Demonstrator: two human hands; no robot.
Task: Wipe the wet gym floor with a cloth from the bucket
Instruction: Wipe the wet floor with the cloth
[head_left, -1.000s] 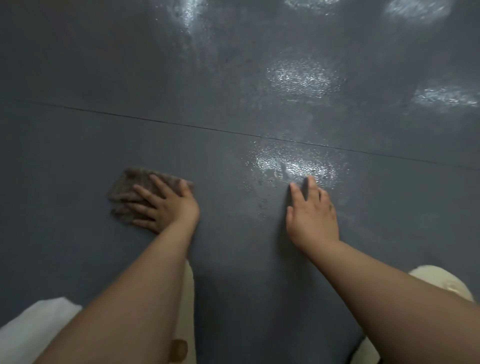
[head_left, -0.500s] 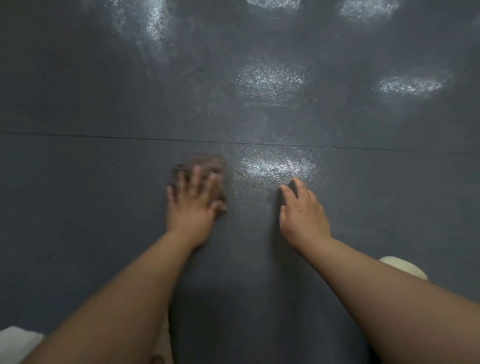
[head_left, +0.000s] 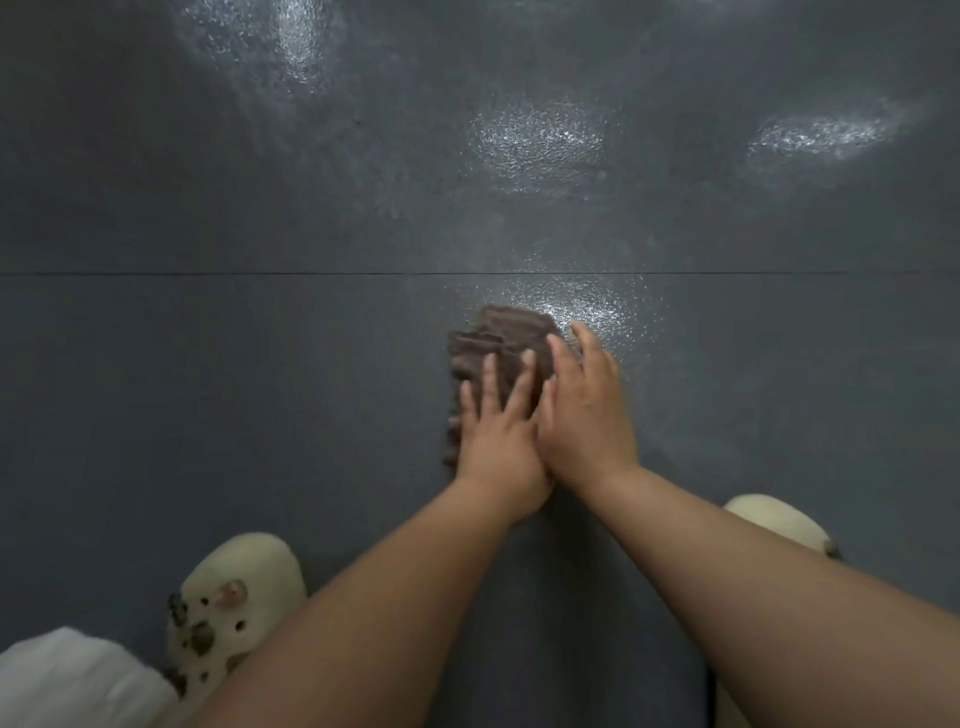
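Head view of floor wiping, seen from above. The left hand (head_left: 497, 436) presses a bunched brown cloth (head_left: 501, 340) flat against the dark gym floor (head_left: 260, 364), fingers (head_left: 524, 382) spread and straight over it rather than curled round it. The right hand (head_left: 587, 415) lies just beside and partly over the left, fingers extended and close together, their tips at the cloth's right edge; whether it bears on the cloth or on the floor cannot be told. The cloth sits just below the floor seam (head_left: 208, 273), at the near edge of a glossy wet patch (head_left: 587, 306). Further shiny patches (head_left: 540, 140) lie well beyond the seam, apparently not yet wiped. Two pale clogs (head_left: 234, 597) flank the arms; no bucket is in view. Risks, as judged: with only flat pressure holding it, the crumpled cloth may roll or slip from under the palms; a saturated cloth would smear water instead of lifting it; weight carried forward over wet flooring could let a hand or foot slide.
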